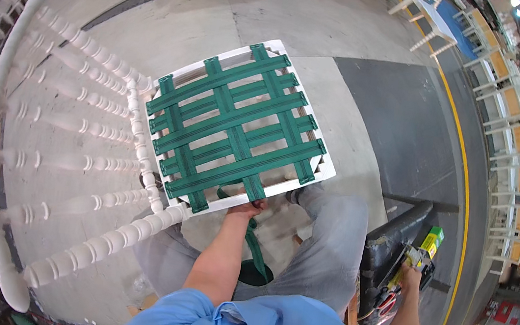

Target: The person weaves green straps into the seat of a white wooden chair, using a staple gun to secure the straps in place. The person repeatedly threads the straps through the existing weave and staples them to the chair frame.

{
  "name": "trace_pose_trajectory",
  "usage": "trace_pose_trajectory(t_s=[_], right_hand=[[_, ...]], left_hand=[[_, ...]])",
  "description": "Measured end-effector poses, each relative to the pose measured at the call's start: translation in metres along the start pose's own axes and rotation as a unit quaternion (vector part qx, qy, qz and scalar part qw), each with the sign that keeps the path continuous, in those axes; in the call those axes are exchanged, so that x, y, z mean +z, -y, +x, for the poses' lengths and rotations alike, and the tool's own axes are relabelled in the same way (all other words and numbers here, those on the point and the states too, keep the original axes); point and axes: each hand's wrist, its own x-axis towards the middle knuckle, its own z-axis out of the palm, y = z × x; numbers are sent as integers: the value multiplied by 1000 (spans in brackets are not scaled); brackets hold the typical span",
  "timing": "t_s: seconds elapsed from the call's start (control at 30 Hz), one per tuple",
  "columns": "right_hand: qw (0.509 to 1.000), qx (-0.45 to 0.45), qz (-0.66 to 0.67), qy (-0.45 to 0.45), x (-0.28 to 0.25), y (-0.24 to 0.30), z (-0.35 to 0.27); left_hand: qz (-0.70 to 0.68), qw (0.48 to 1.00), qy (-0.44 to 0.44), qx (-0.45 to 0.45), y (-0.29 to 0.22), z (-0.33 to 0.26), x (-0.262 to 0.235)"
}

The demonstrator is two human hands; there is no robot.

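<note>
A white chair with turned spindles lies on its back, its seat frame (326, 165) facing up at me. Green webbing straps (233, 119) are woven across the frame. My left hand (253, 207) is at the frame's near rail, its fingers closed on a loose green webbing strap (254, 245) that trails down to a dark green bundle (256, 272) between my legs. Over to the right, my right hand (411, 275) is wrapped round a yellowish tool that looks like a staple gun (414, 259); the hand partly hides it.
Beside my right leg stands a black-covered bench (395, 238) with a green-and-yellow box (433, 239) and red-handled scissors (388, 304). The chair's spindled back (79, 127) spreads out on the left. Other chairs (433, 26) stand far off; a yellow floor line (466, 165) runs along the right.
</note>
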Motion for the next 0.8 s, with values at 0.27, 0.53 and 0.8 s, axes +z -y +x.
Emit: trace_pose_trajectory(t_s=[0.27,0.53,0.8], right_hand=[[999,-17,11,49,-20,12,-14],[973,-198,49,105,19,133,-117],[854,-185,-5,487,186,232,-279]], left_hand=[[-4,999,29,-17,-2,6,-3],[1,1000,0,-8,-6,9,-8],[6,1000,8,-24,-7,7,-5]])
